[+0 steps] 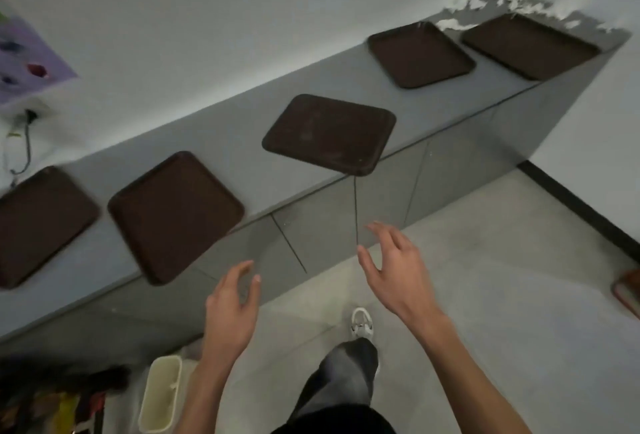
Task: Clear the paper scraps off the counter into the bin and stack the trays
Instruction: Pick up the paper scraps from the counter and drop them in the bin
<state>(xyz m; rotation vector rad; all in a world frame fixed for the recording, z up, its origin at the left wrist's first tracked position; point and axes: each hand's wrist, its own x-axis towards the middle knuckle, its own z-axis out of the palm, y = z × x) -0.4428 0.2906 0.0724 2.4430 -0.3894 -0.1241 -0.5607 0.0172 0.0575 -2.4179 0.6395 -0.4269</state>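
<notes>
Five dark brown trays sit in a row on the grey counter [242, 142], all apart from each other. The far-left tray [41, 222] is cut by the frame edge. The second tray [175, 215] and the middle tray [329, 134] each poke a corner over the counter's front edge. The fourth tray [420, 54] and the far-right tray [530, 45] lie at the counter's right end, near the back wall. White ragged patches [450, 23] by that back edge are possibly paper scraps, too smeared to tell.

The left hand [230, 309] is raised in front of the counter's front face, fingers loosely spread, holding nothing. The right hand [398, 271] is the same, empty with fingers spread, below the middle tray's overhanging corner and not touching it.

A cream bin [161, 395] stands on the floor at the counter's foot, left of the left forearm. A purple poster [27, 56] hangs on the wall at far left, print too blurred to read. A white shoe [362, 322] shows below the hands.
</notes>
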